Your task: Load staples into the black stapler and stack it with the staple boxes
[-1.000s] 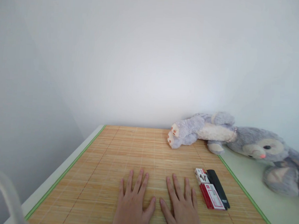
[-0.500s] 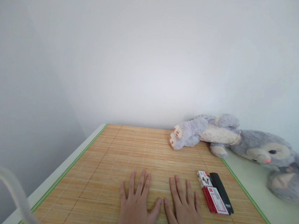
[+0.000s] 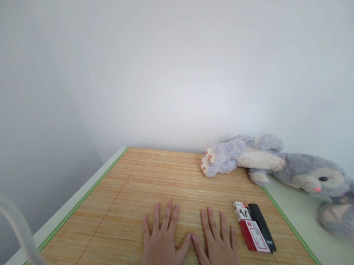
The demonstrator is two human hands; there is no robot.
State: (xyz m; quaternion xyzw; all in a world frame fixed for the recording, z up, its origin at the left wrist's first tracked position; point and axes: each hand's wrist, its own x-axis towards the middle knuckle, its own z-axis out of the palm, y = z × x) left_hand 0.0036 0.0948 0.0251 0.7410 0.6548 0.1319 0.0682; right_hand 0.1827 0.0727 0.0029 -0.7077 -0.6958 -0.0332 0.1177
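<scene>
My left hand (image 3: 164, 245) lies palm down on the bamboo mat (image 3: 124, 209), fingers spread, holding nothing. Beside it my right hand (image 3: 219, 247) rests flat in the same way, its thumb tip at or almost touching the left thumb tip. Just right of the right hand is a small white and red box (image 3: 242, 211) with a picture on its face. Below that sits a red box with a white label (image 3: 256, 236). Along their right side lies a long flat black object (image 3: 263, 225), maybe a stapler; its kind is unclear.
A grey plush rabbit (image 3: 259, 159) lies on its side along the wall (image 3: 181, 68), partly over the mat's back right corner. A pale tabletop (image 3: 304, 212) shows beyond the mat's green edging. At the lower left a white curved cable or tube (image 3: 15, 218) crosses the view.
The thumb tips have come slightly closer together. Otherwise both hands and the things on the mat stay where they were.
</scene>
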